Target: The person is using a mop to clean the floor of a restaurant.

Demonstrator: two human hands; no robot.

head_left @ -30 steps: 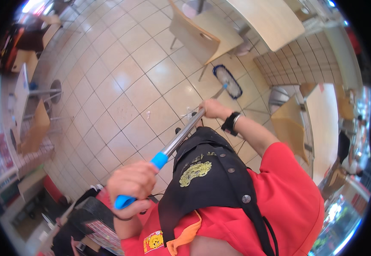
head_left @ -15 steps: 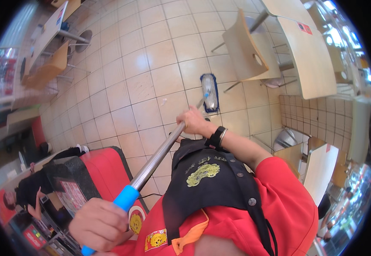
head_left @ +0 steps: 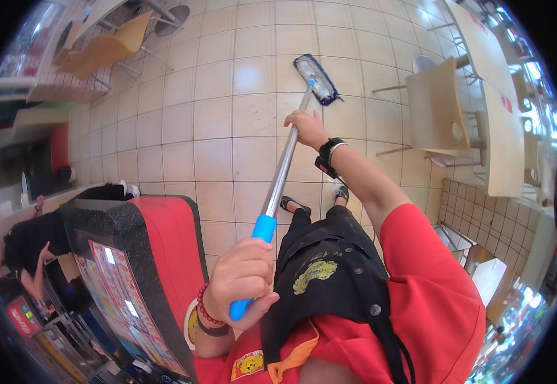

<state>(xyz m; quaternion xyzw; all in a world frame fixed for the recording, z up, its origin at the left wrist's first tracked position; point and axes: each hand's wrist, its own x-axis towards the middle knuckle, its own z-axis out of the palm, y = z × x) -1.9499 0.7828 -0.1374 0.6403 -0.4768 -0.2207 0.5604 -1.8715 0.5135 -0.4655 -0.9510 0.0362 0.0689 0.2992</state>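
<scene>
A flat mop with a long silver pole (head_left: pixel 283 168) slants across the view. Its head (head_left: pixel 317 79), a grey plate edged with dark blue fringe, lies flat on the tiles ahead, turned diagonally. Low on the pole, my left hand (head_left: pixel 243 272) wraps around the blue grip (head_left: pixel 264 229), whose end sticks out below the fist. Red beads circle that wrist. Farther along, my right hand (head_left: pixel 307 128) closes on the bare metal, its arm stretched forward and a black band on the wrist.
A pale wooden chair (head_left: pixel 435 105) and table (head_left: pixel 506 150) stand at the right. Another chair (head_left: pixel 121 45) is at the far left. Close on my left is a red-topped counter (head_left: pixel 169 233) with dark edges, a person in black (head_left: pixel 38 246) behind it. My shoes (head_left: pixel 294 205) rest on the tiled floor (head_left: pixel 214 160).
The mop head has slid farther ahead and turned to a diagonal. My left hand has swung right and forward with the grip; my right hand has reached farther ahead. The pole stands steeper in view.
</scene>
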